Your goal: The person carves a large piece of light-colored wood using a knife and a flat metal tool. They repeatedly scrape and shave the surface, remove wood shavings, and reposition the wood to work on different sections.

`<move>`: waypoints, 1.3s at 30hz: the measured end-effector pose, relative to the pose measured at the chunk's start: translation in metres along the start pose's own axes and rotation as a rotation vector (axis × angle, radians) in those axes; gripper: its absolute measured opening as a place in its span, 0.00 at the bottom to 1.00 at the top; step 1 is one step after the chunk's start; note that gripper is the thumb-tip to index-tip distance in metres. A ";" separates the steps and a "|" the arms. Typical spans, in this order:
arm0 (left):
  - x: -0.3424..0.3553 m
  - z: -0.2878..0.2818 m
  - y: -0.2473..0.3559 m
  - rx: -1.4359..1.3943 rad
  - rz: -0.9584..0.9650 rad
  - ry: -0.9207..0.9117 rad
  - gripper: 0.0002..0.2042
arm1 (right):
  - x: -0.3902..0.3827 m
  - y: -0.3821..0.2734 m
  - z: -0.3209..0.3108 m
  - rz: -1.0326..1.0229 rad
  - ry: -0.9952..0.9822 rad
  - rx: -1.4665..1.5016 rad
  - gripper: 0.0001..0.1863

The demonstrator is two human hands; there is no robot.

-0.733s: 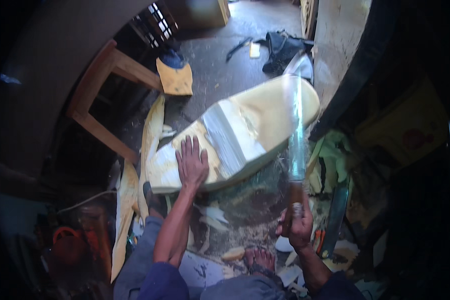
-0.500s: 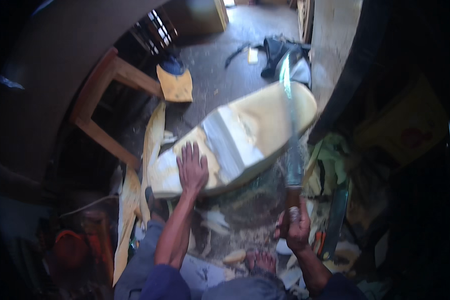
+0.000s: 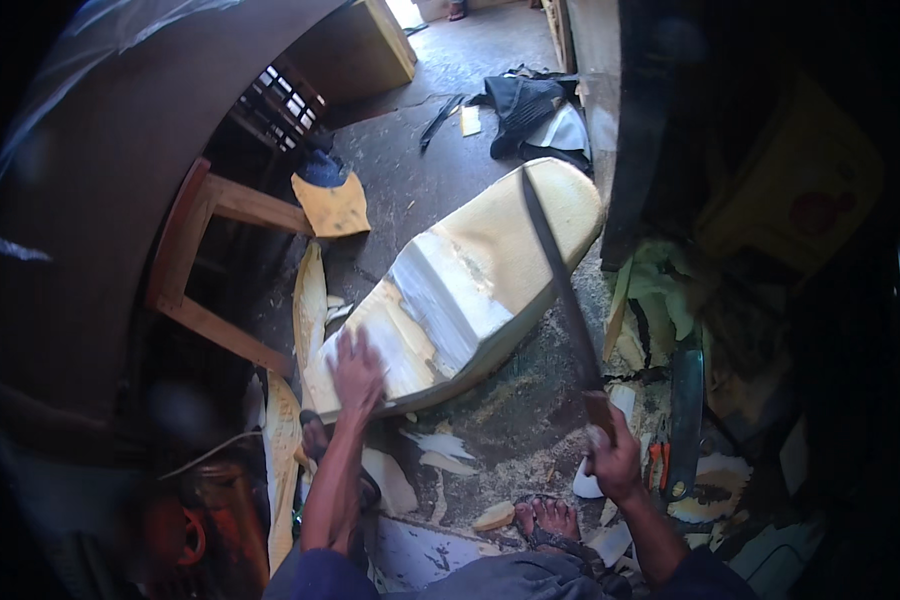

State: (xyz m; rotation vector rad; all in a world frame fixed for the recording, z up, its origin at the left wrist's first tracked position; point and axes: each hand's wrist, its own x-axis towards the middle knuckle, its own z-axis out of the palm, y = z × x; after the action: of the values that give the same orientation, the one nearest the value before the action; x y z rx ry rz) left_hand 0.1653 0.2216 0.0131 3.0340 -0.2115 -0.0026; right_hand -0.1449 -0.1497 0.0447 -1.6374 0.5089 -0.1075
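A long, pale yellow seat foam (image 3: 515, 235) lies slantwise on the floor in front of me, with a grey-white patch across its middle. On its near left end rests my left hand (image 3: 358, 372), fingers spread and slightly blurred. My right hand (image 3: 615, 455) is closed around the wooden handle of a long knife (image 3: 562, 270). The dark blade points away from me, over the right part of the foam; whether it touches the surface I cannot tell.
A wooden frame (image 3: 235, 205) stands at the left beside a yellow foam piece (image 3: 332, 205). Dark cloth (image 3: 525, 110) lies beyond the seat foam. Another long blade (image 3: 686, 420) and orange-handled pliers (image 3: 658, 463) lie at the right. Foam scraps (image 3: 495, 516) surround my bare foot (image 3: 548, 520).
The view has shifted. The knife's blade has turned from bright to dark, its tip now further left over the foam. My left hand has slid toward the foam's near left end.
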 end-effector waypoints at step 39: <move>0.063 -0.075 -0.073 -0.343 -0.174 0.345 0.25 | 0.252 -0.136 0.178 0.109 -0.164 0.695 0.22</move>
State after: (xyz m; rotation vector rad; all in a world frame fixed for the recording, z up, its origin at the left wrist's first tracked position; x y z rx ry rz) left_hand 0.2380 0.2927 0.0813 2.6451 0.0753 0.4218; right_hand 0.1809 -0.0764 0.0942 -0.9284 0.3753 -0.0584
